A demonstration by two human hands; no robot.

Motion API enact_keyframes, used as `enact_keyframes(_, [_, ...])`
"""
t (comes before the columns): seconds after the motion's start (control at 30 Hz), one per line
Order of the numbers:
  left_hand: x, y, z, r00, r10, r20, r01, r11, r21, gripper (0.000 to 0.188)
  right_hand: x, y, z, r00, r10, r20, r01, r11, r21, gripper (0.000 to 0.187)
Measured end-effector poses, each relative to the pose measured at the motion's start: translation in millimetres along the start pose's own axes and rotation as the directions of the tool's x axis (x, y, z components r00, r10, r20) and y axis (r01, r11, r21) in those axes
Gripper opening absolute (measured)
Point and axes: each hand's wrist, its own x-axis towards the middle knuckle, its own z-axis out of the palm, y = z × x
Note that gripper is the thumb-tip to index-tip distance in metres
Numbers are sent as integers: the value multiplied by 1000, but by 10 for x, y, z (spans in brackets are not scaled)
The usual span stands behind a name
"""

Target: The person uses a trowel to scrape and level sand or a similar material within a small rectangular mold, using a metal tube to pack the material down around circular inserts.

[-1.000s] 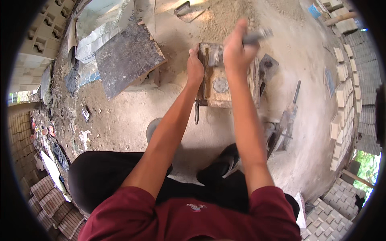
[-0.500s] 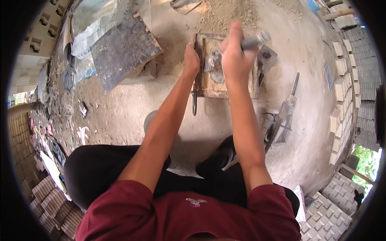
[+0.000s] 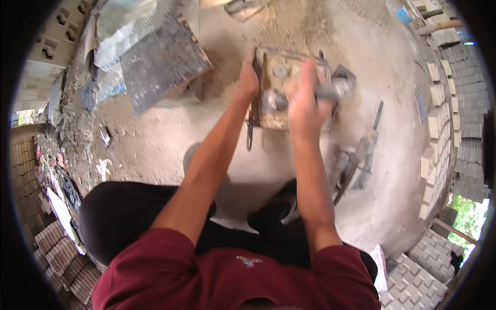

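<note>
On the floor ahead of me lies a rectangular mould frame (image 3: 281, 124) filled with pale sandy material. My left hand (image 3: 249, 81) lies along the frame's left side, fingers stretched out and pointing away from me. Above the right part of the frame, my right hand (image 3: 306, 103) is closed around a hammer-like tool (image 3: 335, 92) with a thick grey shaft. The tool's pale, blunt end (image 3: 273, 100) is low over the fill; blur hides whether it touches. A round mark shows on the fill farther back. A metal loop handle (image 3: 250, 135) sticks out at the near left corner.
A dark board (image 3: 163, 62) leans at the left. Loose sand (image 3: 297, 20) is heaped beyond the frame. A metal tool with a long rod (image 3: 366, 150) lies at the right. Pale blocks (image 3: 436, 95) line the right side, and more stacked blocks (image 3: 413, 284) stand at lower right.
My right hand and the tool have moved nearer to me, uncovering the round mark on the fill. My left hand stays against the frame's left side.
</note>
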Motion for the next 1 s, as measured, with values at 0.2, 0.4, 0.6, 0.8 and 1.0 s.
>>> enact_keyframes(0.2, [-35, 36, 33, 996, 42, 80, -47, 998, 52, 60, 158, 16, 38, 999, -32, -21, 32, 999, 24, 45])
enact_keyframes(0.4, [-63, 67, 164, 997, -32, 74, 38, 996, -81, 62, 531, 215, 91, 995, -94, -38, 90, 990, -112, 49])
enact_keyframes(0.6, [-1, 152, 112, 999, 26, 37, -29, 996, 81, 61, 981, 438, 248, 981, -177, 76, 190, 954, -233, 50])
enact_keyframes(0.8, [-115, 108, 200, 996, 85, -33, -80, 989, 125, 55, 1349, 393, 313, 975, -219, -20, 212, 960, -184, 55])
enact_keyframes(1.0, [-129, 134, 50, 987, 153, -43, -133, 943, 305, 55, 1318, 260, 534, 981, -194, -3, 183, 935, -304, 57])
